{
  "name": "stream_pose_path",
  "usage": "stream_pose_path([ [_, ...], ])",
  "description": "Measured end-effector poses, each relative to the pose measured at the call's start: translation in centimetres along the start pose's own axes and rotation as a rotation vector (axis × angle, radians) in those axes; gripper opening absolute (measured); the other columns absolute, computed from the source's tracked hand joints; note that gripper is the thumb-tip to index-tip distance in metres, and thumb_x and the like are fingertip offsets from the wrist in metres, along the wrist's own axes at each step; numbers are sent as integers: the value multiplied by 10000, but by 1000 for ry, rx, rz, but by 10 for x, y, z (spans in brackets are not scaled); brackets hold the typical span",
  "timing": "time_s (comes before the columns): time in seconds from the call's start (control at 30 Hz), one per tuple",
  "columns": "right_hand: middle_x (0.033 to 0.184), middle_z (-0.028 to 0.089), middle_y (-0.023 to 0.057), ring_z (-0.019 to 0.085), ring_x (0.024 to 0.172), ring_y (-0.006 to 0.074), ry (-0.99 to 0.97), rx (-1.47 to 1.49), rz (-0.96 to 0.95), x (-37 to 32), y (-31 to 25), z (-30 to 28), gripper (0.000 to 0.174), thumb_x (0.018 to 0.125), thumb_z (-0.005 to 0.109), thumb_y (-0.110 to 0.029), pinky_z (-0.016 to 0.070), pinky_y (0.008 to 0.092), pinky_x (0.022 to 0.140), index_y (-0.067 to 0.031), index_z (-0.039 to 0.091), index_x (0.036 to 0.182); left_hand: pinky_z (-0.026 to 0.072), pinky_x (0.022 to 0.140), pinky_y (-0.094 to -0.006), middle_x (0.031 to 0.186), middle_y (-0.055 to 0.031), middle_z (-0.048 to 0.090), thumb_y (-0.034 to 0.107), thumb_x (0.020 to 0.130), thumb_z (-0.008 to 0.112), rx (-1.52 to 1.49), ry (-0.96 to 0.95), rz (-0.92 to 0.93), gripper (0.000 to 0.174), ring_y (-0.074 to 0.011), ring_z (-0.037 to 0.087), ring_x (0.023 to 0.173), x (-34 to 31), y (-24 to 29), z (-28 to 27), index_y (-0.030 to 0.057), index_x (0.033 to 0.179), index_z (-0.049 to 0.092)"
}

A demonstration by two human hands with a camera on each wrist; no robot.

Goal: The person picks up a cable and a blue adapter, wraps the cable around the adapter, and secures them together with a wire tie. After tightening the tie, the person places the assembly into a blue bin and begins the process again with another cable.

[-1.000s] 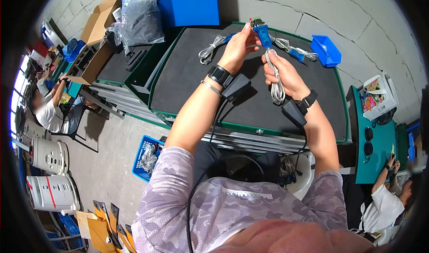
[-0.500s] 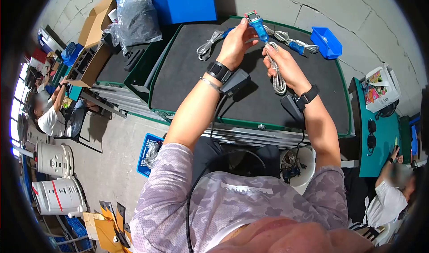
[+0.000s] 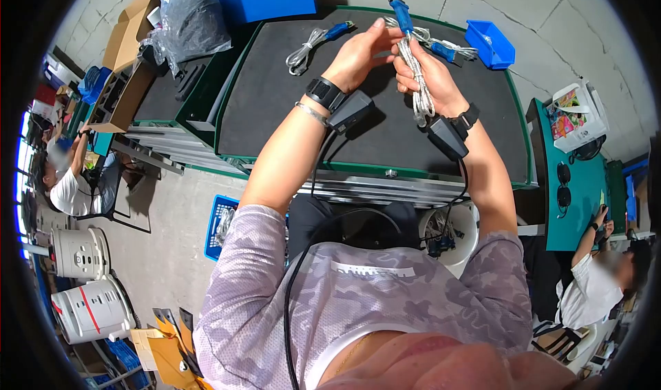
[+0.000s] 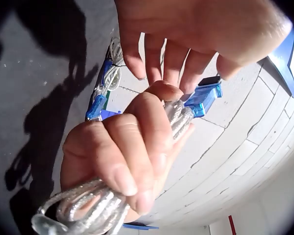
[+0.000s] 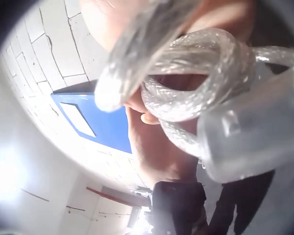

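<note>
— Where is the cable?
— It is held up over the tabletop. The bundle is wrapped tight by the right grip.
— And the plug?
— It is stuck out on top and touched by the left grip. Whether it is pinched cannot be told.
— What else is seen?
— Spare cables are laid by the far edge, near a bin.

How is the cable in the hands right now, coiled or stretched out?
Coiled: the clear cable hangs in bunched loops gripped by the right hand, blue connector on top.
</note>
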State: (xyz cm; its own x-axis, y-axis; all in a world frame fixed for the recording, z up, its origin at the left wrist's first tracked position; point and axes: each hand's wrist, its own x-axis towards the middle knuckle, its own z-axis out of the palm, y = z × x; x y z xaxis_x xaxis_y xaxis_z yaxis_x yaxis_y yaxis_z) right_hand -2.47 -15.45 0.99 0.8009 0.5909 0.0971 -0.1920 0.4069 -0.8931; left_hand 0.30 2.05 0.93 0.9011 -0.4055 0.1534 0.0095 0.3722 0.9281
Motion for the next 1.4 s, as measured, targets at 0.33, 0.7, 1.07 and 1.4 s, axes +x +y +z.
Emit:
stream_pose_path([
  [0.33,700,464,-18,461,574,86,-25,119,33,4,7,-1,422,1029,330,-451,475,283,661,-81,532,1015,427,796,-244,921,23,559,320,971,552,-36,-190,107,323,-80,516,857,14,-19,-12,53,1146,600],
  [0.7,797,572,17,536,589,96,31,36,18,5,6,3,501,1023,343,-462,506,269,637,-15,546,1122,471,838,-282,1049,-35,641,248,898,678,101,-145,159,400,-101,574,926,-1,-3,-6,32,1224,596],
  [1.07,839,566,9,551,705,87,45,-366,-80,5,15,4,345,1009,477,-311,481,234,667,-49,527,1228,468,766,-279,1002,-51,650,413,983,501,-23,101,139,424,-126,594,877,5,1,-11,39,1157,602],
  [1.4,832,523,27,463,601,72,-93,-75,12,-2,7,5,341,1037,386,-322,469,280,690,-62,456,1246,458,778,-290,1051,-66,645,356,989,509,-62,56,185,396,-136,586,916,0,8,-6,37,1215,572],
])
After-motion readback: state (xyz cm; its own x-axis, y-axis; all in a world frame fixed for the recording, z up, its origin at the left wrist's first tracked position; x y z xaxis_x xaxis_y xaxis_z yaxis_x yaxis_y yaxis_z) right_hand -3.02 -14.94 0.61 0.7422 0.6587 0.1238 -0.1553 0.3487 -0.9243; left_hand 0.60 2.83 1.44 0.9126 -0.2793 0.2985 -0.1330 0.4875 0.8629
